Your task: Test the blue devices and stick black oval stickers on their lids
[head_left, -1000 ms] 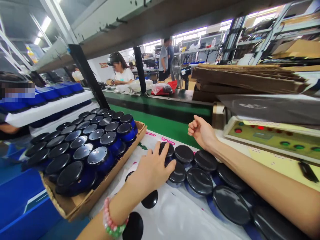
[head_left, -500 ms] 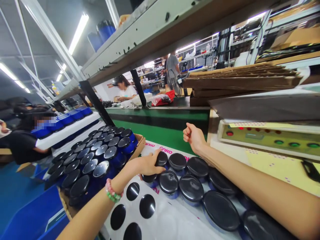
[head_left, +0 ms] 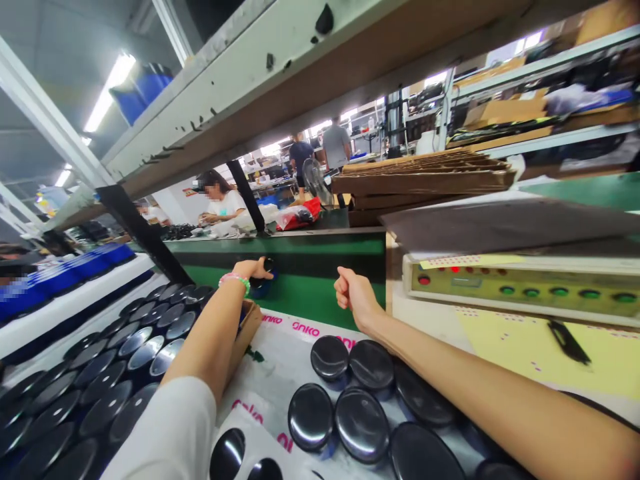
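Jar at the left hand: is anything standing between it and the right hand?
Nothing visible stands between the jar at the left hand and the right hand; the green surface shows between them.

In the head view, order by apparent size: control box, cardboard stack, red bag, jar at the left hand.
1. Control box
2. Cardboard stack
3. Red bag and jar: not ranked, since the left hand partly covers the jar.
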`<state>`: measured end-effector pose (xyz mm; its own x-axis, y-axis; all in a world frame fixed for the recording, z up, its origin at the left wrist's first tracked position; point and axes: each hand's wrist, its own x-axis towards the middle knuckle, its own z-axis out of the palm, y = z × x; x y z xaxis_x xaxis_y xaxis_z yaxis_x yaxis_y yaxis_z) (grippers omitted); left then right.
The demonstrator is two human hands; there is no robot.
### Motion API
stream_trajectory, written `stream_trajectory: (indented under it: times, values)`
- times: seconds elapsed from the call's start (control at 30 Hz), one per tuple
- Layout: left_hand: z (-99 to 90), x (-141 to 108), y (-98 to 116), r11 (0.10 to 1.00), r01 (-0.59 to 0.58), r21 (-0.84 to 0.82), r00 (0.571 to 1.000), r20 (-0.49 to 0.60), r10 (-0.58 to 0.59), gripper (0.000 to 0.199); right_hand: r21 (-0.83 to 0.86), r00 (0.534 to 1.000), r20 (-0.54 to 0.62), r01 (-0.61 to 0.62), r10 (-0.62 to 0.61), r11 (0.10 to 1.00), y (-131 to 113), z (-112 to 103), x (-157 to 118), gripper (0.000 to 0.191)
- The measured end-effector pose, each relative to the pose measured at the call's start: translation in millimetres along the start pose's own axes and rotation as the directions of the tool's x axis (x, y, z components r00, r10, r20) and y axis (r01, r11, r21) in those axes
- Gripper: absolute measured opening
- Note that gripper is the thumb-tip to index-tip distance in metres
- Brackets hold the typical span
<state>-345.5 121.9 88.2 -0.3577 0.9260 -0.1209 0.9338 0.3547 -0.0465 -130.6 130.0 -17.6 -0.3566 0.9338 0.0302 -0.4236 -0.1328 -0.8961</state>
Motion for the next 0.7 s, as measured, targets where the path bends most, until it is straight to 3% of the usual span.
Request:
stream_trajectory:
  times: [0.1,0.2,0.27,0.37,0.47,0.53,0.63,0.67,0.7]
  values:
    - [9.7,-7,-2,1.000,0.007,0.003,0.999,0.032,-0.007,0.033,-0.045,1.000,0.018,0.014,-0.013,0.999,2,0,1,0.026]
    - [6.3,-40,4,0.995,-0.092,-0.023,0.996,0.008,0.092,0.039,-0.082,0.997,0.039,0.066,-0.063,0.994,-1,1,-4,0.026]
    - [6.2,-81,13,0.974,-0.218,-0.055,0.976,0.017,0.219,0.049,-0.107,0.991,0.058,0.130,-0.124,0.986,-5,3,-11,0.026]
    - [19.1,-157,29,0.910,-0.395,-0.127,0.902,0.137,0.410,0.073,-0.143,0.966,0.087,0.256,-0.245,0.956,-17,16,-19,0.029]
    - [36.9,-209,51,0.901,-0.404,-0.157,0.843,0.320,0.433,0.105,-0.164,0.919,0.120,0.391,-0.375,0.906,-48,41,-27,0.042]
    - [43.2,-217,66,0.927,-0.347,-0.142,0.834,0.406,0.374,0.114,-0.170,0.879,0.151,0.474,-0.452,0.864,-81,62,-38,0.051]
    - [45.3,-201,82,0.943,-0.294,-0.156,0.816,0.473,0.333,0.121,-0.173,0.810,0.222,0.581,-0.543,0.795,-134,78,-81,0.053]
    - [45.3,-194,85,0.943,-0.288,-0.164,0.808,0.487,0.332,0.123,-0.175,0.774,0.270,0.625,-0.573,0.761,-147,76,-104,0.052]
    - [45.5,-187,86,0.944,-0.283,-0.170,0.804,0.494,0.330,0.125,-0.200,0.692,0.368,0.711,-0.621,0.674,-157,70,-130,0.052]
